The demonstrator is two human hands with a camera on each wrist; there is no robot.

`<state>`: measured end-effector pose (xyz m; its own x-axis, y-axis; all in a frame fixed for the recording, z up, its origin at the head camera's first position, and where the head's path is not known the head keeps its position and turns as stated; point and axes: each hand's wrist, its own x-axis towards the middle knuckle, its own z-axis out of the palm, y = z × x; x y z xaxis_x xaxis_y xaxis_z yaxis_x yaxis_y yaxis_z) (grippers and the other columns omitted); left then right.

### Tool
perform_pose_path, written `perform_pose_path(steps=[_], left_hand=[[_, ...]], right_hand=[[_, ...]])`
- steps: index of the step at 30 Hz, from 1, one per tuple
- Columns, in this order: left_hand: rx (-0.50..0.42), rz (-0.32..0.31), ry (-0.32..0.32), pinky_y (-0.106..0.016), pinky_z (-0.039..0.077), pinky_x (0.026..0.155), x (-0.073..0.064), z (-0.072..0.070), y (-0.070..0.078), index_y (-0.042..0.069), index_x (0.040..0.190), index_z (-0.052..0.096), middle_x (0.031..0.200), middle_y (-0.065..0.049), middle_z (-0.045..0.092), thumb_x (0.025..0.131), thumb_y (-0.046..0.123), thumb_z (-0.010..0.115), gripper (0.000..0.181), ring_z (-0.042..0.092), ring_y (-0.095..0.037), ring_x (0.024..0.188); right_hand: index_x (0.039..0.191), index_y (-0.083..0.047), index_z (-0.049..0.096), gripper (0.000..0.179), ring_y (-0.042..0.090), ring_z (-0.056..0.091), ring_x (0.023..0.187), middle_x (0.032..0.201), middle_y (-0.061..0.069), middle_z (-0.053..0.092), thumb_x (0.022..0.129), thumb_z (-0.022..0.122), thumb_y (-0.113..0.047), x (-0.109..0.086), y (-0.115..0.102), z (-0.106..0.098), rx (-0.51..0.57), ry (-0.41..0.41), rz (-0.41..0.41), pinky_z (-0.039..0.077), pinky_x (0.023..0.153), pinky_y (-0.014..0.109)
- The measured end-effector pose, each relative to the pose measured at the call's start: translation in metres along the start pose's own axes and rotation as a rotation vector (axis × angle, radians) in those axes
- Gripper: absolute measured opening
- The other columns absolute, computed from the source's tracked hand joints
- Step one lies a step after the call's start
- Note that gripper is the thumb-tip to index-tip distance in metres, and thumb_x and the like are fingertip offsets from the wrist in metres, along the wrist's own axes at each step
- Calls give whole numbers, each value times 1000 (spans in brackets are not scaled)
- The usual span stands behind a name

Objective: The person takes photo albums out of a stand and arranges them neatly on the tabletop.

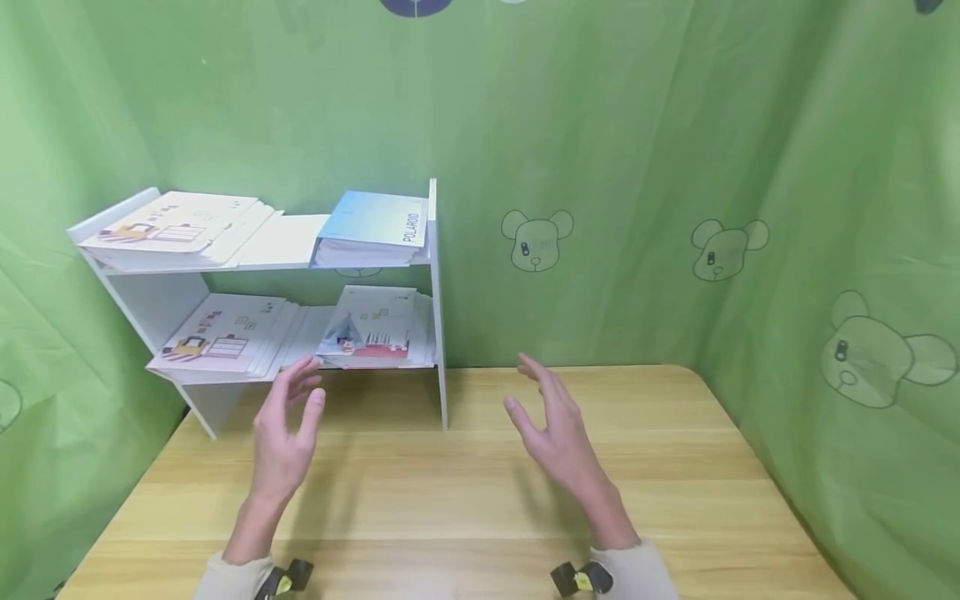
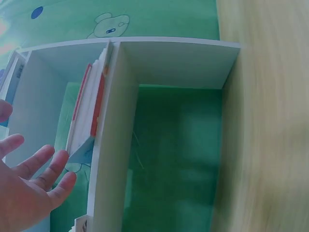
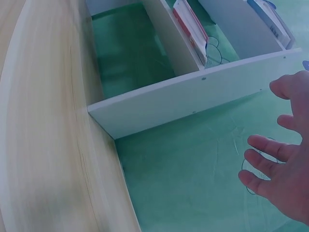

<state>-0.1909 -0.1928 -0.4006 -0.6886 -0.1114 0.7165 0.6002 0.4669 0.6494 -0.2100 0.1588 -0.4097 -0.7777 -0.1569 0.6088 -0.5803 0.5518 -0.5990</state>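
My left hand [image 1: 283, 442] is held above the table in front of the shelf, fingers spread and relaxed, holding nothing. To the right of the shelf, my right hand [image 1: 558, 437] hovers over the table with its fingers loosely extended and nothing in it. A white two-tier shelf [image 1: 441, 333] stands at the back left. On its upper tier lie a stack of pale booklets [image 1: 180, 221] at the left and a blue binder-like book marked POLAROID [image 1: 375, 218] at the right. Below are another stack of booklets [image 1: 228, 329] and a stack with a tent picture [image 1: 371, 321].
The shelf's bottom space is open to the wooden table [image 1: 450, 500]. Green cloth [image 1: 622, 167] printed with bear heads hangs behind and at both sides. A strapped device [image 1: 283, 579] sits on the left wrist, another device [image 1: 582, 577] on the right.
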Motion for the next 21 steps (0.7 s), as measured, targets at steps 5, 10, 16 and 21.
perform_pose_path(steps=[5,10,16,21], left_hand=[[7,-10,5,-43,45,97,4,0,3,22,138,47,131,-7,55,93,12,58,47,56,-29,110],[9,-8,-11,-38,45,97,7,3,7,23,138,47,131,-5,56,93,11,59,48,57,-28,110],[-30,22,0,-41,48,94,13,5,9,11,137,47,129,-13,56,91,0,57,49,59,-33,106],[-84,-11,-17,-39,47,98,19,3,11,18,139,44,130,-11,55,94,4,54,49,58,-34,109]], right_hand=[[145,-20,36,57,12,44,125,135,-7,48,94,58,-31,6,-5,6,61,11,-25,41,101,34],[144,-20,37,56,14,48,122,131,-6,52,93,60,-28,11,-14,13,129,24,-19,45,100,36],[143,-20,38,55,20,51,120,128,1,55,93,61,-24,20,-25,19,195,33,-40,46,98,42],[142,-20,39,54,21,53,117,124,4,57,92,61,-18,29,-33,23,211,60,-42,46,99,43]])
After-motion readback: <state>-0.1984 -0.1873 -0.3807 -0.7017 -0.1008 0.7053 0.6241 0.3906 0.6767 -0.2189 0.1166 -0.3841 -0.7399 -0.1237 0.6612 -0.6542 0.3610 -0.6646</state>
